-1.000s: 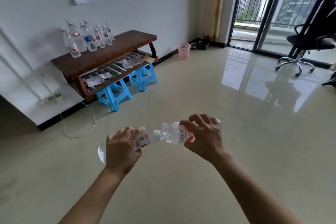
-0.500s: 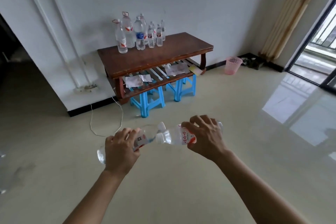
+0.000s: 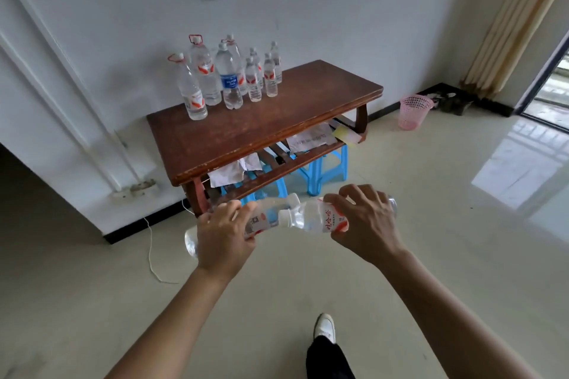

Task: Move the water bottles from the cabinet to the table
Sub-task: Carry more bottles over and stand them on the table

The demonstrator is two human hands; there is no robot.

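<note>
I carry two small clear water bottles, both lying sideways in front of me with their caps pointing toward each other. My left hand [image 3: 223, 234] grips the left bottle [image 3: 261, 220] round its label. My right hand [image 3: 365, 224] grips the right bottle [image 3: 311, 220] from above at its red label. Ahead stands a low brown wooden table [image 3: 277, 120] against the white wall. Several water bottles [image 3: 229, 77], large and small, stand upright at its back left corner.
Two blue plastic stools [image 3: 326, 171] sit under the table, with papers on its lower slatted shelf. A pink waste basket [image 3: 414, 111] stands on the floor to the right. A white cord [image 3: 152, 252] trails over the floor at the left. My white shoe [image 3: 324, 328] steps forward below.
The view has swung left and closed in on the table, which is now centred and much nearer. Both hands keep holding their bottles in the same way.
</note>
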